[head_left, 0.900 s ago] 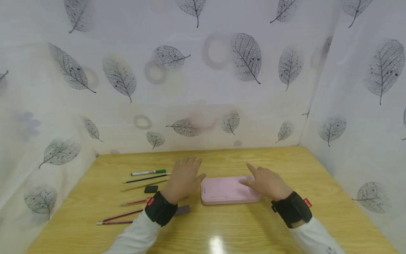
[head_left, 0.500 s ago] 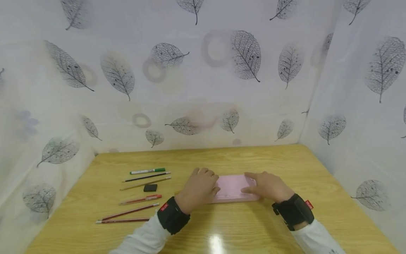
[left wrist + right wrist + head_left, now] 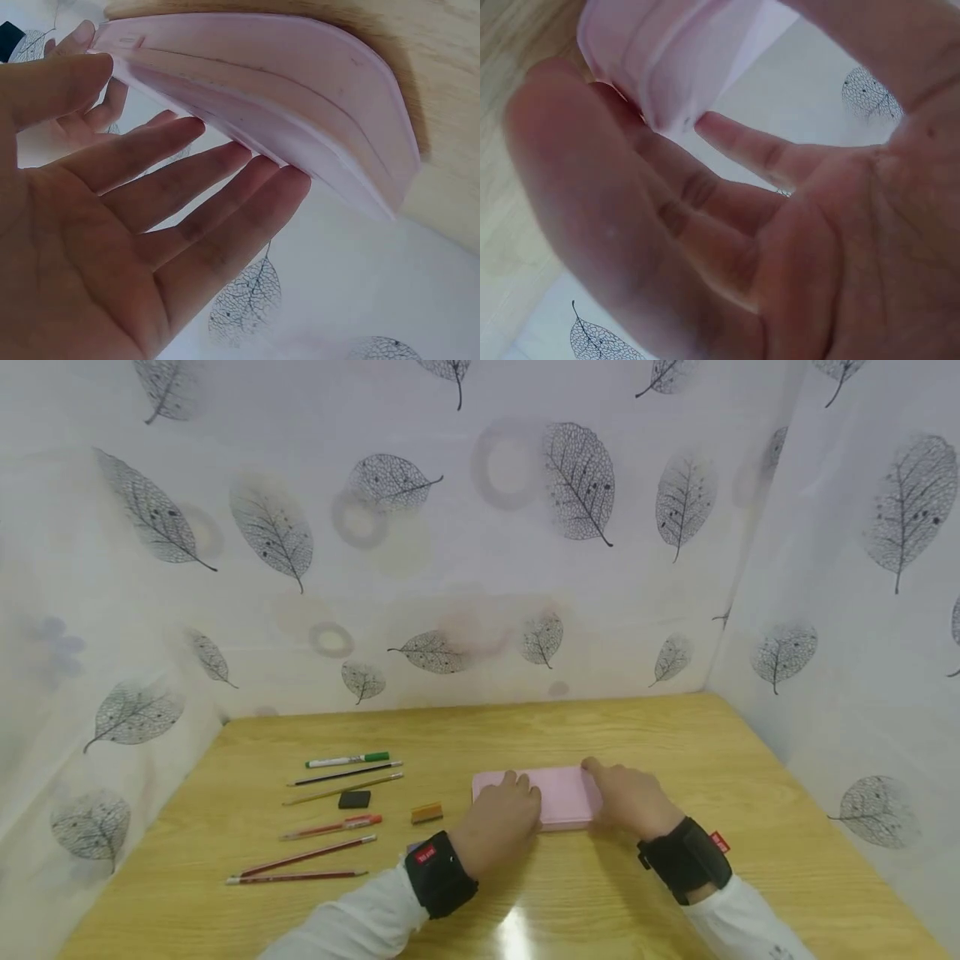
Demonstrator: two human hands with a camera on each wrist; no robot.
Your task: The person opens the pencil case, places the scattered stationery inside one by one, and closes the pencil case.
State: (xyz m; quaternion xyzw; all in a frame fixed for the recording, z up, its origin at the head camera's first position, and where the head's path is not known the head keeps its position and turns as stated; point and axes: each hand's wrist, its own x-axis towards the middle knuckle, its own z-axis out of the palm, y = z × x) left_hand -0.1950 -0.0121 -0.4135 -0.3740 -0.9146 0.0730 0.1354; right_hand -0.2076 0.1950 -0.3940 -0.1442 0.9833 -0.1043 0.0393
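Observation:
A pink pencil case [image 3: 564,795] lies flat on the wooden table, in front of both hands. My left hand [image 3: 498,822] reaches over its near left part, nearly straight fingers touching the top. In the left wrist view, the fingertips of the left hand [image 3: 187,217] meet an edge of the pencil case [image 3: 300,82], with the thumb by one end. My right hand [image 3: 637,800] holds the case's right end, its index finger at the far corner. In the right wrist view, the curled fingers of the right hand [image 3: 727,225] surround the end of the case [image 3: 675,60].
Left of the case lie a green-capped marker [image 3: 347,761], several pencils [image 3: 307,856], a red pen [image 3: 330,827], a black eraser [image 3: 355,799] and a small orange-brown block [image 3: 427,812]. A grey item [image 3: 415,846] is partly behind the left wrist. Leaf-patterned curtains [image 3: 465,568] enclose the wooden table [image 3: 562,902].
My left hand has moved right and nearer, from beside the case onto its near left part. My right hand has closed in round the right end. The case has barely moved.

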